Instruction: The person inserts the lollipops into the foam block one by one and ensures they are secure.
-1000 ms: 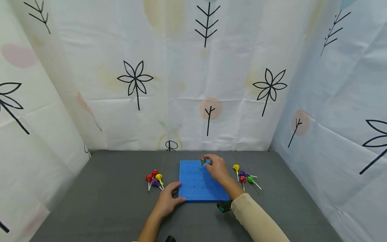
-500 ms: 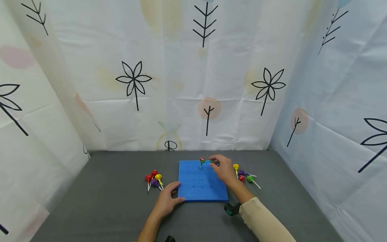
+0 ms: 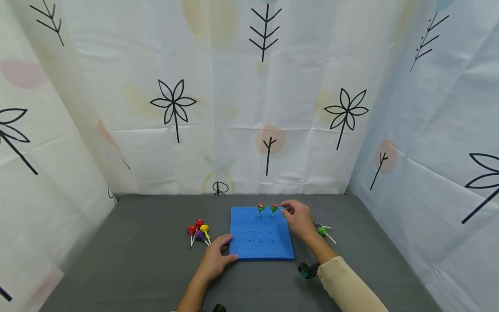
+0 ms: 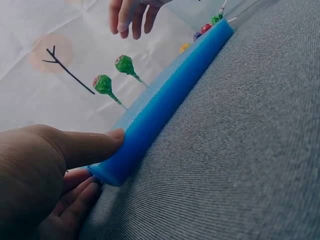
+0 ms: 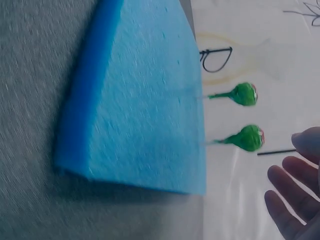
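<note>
A flat blue foam board (image 3: pixel 257 238) with rows of small holes lies on the table. Two green-and-red lollipops stand upright near its far edge, a left one (image 3: pixel 260 209) and a right one (image 3: pixel 274 209). My left hand (image 3: pixel 218 258) grips the board's near left corner, thumb on the front edge (image 4: pixel 119 142) and fingers at the side. Just right of the right lollipop, my right hand (image 3: pixel 300 219) hovers with loosely bent fingers and nothing in them; the right wrist view shows it (image 5: pixel 295 185) apart from the lollipop (image 5: pixel 250 138).
Left of the board lies a bunch of lollipops: red (image 3: pixel 191 229), yellow (image 3: pixel 205 229) and purple (image 3: pixel 200 236). On the right, a green lollipop (image 3: pixel 322 232) shows beside a purple one (image 3: pixel 317 225); my right hand partly covers that bunch. Patterned cloth (image 3: pixel 234 108) surrounds the grey table (image 3: pixel 156 260).
My right hand has let go of the first lollipop, then of a second one now standing to its right, and has moved right toward the other bunch. The left hand stays put.
</note>
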Action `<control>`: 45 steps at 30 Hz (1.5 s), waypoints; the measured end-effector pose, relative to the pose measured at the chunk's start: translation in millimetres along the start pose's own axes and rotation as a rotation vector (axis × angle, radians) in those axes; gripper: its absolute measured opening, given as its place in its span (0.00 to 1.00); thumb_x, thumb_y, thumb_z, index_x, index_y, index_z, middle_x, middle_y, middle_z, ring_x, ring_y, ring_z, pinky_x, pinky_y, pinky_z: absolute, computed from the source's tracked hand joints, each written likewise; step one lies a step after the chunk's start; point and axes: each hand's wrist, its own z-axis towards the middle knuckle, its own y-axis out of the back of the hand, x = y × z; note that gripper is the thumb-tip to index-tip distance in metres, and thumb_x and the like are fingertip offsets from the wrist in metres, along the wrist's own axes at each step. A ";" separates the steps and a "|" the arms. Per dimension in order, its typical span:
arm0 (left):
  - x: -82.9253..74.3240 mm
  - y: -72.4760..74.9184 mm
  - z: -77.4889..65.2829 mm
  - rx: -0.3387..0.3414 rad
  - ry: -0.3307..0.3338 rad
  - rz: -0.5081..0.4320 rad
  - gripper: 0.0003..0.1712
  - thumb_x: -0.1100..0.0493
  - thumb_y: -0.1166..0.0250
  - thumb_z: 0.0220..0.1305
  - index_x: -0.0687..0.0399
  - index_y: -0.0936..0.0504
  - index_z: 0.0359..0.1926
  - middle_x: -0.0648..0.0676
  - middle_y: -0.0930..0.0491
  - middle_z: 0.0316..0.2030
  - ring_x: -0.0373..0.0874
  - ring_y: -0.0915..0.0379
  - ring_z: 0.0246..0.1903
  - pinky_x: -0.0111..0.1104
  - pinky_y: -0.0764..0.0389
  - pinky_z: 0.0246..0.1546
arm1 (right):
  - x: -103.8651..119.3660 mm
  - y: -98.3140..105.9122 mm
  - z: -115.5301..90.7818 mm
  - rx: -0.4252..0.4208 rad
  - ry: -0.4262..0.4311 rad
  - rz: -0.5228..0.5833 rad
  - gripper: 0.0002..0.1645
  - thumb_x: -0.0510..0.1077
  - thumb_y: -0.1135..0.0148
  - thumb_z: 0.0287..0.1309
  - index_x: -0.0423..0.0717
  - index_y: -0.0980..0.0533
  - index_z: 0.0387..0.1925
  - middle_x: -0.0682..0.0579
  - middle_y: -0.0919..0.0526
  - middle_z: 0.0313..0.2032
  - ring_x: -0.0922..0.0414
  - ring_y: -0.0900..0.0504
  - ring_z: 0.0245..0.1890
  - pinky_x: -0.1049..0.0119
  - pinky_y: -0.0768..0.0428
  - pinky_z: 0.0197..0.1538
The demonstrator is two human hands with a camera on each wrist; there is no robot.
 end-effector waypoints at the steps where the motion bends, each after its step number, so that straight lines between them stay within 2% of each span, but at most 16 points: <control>1: 0.1 -0.1 -0.2 -0.001 0.001 -0.001 0.35 0.61 0.25 0.53 0.65 0.26 0.62 0.67 0.30 0.62 0.62 0.27 0.54 0.51 0.26 0.54 | -1.1 1.3 0.8 0.007 -0.014 -0.005 0.09 0.36 0.33 0.59 0.42 0.18 0.42 0.48 0.16 0.39 0.52 0.18 0.36 0.55 0.18 0.38; 10: -1.3 -0.2 -0.6 0.002 0.012 0.003 0.36 0.60 0.25 0.53 0.64 0.26 0.62 0.66 0.31 0.62 0.62 0.27 0.54 0.52 0.27 0.54 | -17.6 11.5 10.0 0.113 -0.136 -0.120 0.14 0.43 0.33 0.60 0.41 0.19 0.46 0.47 0.17 0.43 0.48 0.20 0.45 0.51 0.20 0.43; 17: -1.6 -0.7 0.2 0.000 0.014 0.009 0.36 0.60 0.25 0.53 0.64 0.26 0.62 0.66 0.31 0.62 0.62 0.27 0.54 0.52 0.26 0.54 | -25.8 20.2 15.1 0.217 -0.193 -0.135 0.19 0.44 0.33 0.60 0.41 0.21 0.51 0.43 0.20 0.51 0.43 0.23 0.53 0.46 0.24 0.50; 21: -1.7 -0.9 0.4 -0.005 0.013 0.011 0.35 0.60 0.25 0.52 0.64 0.26 0.61 0.66 0.30 0.61 0.61 0.27 0.54 0.52 0.26 0.54 | -30.8 20.5 18.7 0.281 -0.245 -0.153 0.23 0.45 0.33 0.60 0.40 0.23 0.55 0.39 0.23 0.55 0.42 0.25 0.54 0.45 0.25 0.51; 26: -1.6 -1.1 0.1 -0.009 0.014 0.019 0.35 0.60 0.25 0.52 0.64 0.25 0.61 0.66 0.30 0.62 0.61 0.27 0.54 0.51 0.26 0.54 | -39.5 19.5 22.4 0.342 -0.266 -0.182 0.30 0.45 0.30 0.57 0.40 0.27 0.60 0.36 0.28 0.60 0.39 0.30 0.59 0.41 0.28 0.55; 29: -1.8 -1.2 0.0 -0.007 0.015 0.017 0.35 0.59 0.25 0.52 0.64 0.25 0.61 0.66 0.30 0.62 0.61 0.27 0.54 0.52 0.26 0.54 | -44.4 19.1 22.9 0.367 -0.283 -0.198 0.35 0.44 0.29 0.55 0.41 0.29 0.64 0.36 0.31 0.63 0.37 0.34 0.63 0.37 0.34 0.59; 34: -2.1 -0.5 -0.5 -0.010 0.014 0.013 0.35 0.60 0.25 0.52 0.64 0.25 0.61 0.66 0.30 0.61 0.61 0.26 0.54 0.52 0.26 0.54 | -51.2 18.4 20.9 0.409 -0.318 -0.252 0.40 0.45 0.28 0.54 0.41 0.33 0.67 0.36 0.33 0.65 0.36 0.37 0.65 0.32 0.38 0.59; 40: -1.6 -0.4 -0.9 -0.010 0.015 0.011 0.35 0.60 0.25 0.53 0.64 0.26 0.61 0.65 0.30 0.62 0.61 0.26 0.54 0.52 0.26 0.54 | -57.4 18.4 14.9 0.429 -0.331 -0.275 0.41 0.45 0.28 0.55 0.42 0.34 0.67 0.35 0.33 0.65 0.35 0.36 0.64 0.32 0.37 0.57; 45: -1.2 -0.9 -1.1 -0.010 0.016 0.014 0.35 0.59 0.25 0.53 0.64 0.25 0.61 0.65 0.30 0.62 0.61 0.26 0.54 0.52 0.27 0.54 | -63.3 19.8 12.5 0.419 -0.331 -0.240 0.38 0.43 0.29 0.56 0.40 0.32 0.66 0.33 0.32 0.63 0.34 0.35 0.63 0.36 0.34 0.58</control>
